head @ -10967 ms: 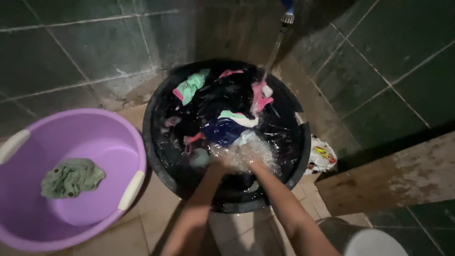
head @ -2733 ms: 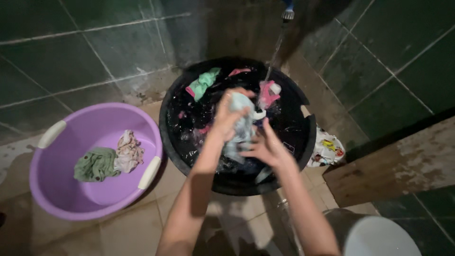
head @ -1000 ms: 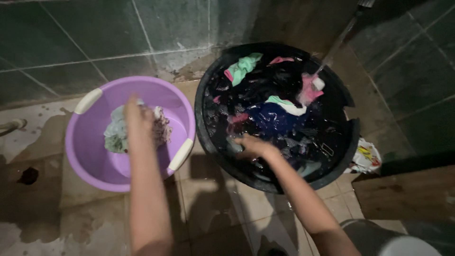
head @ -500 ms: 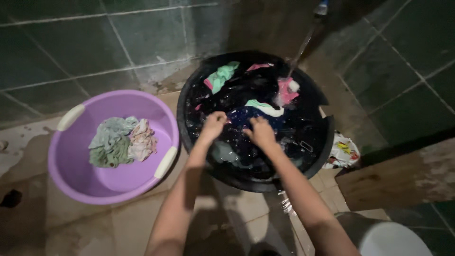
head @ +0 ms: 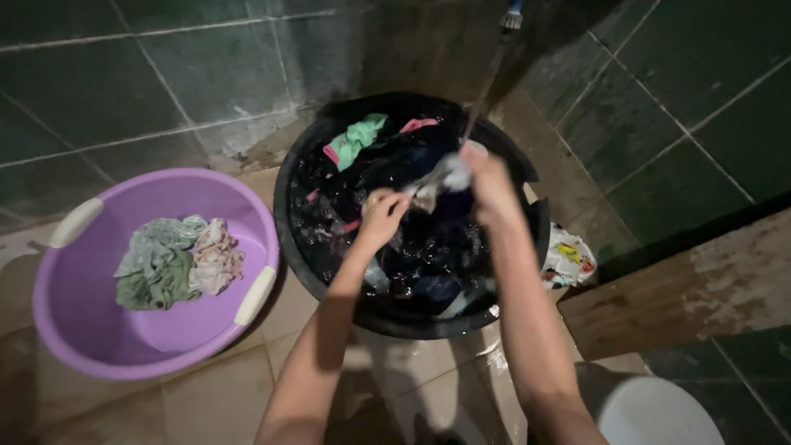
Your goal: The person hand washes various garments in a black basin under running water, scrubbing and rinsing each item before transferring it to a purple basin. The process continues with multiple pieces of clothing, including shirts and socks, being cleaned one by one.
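Purple basin point(head: 58, 330) at left holds wrung clothes point(head: 177, 262). Left hand point(head: 381, 216) and right hand point(head: 492, 185) each have their grip pinched on a pale wet garment point(head: 437, 181), stretched between them above the black tub point(head: 527, 264).

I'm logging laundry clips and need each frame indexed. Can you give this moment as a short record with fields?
setting: tiled wash corner, water running from a tap
left hand: grips one end of a dark wet garment
right hand: grips the other end, raised over the black tub
black tub contents: soaking clothes, a green cloth at the far rim
purple basin: heap of wrung clothes
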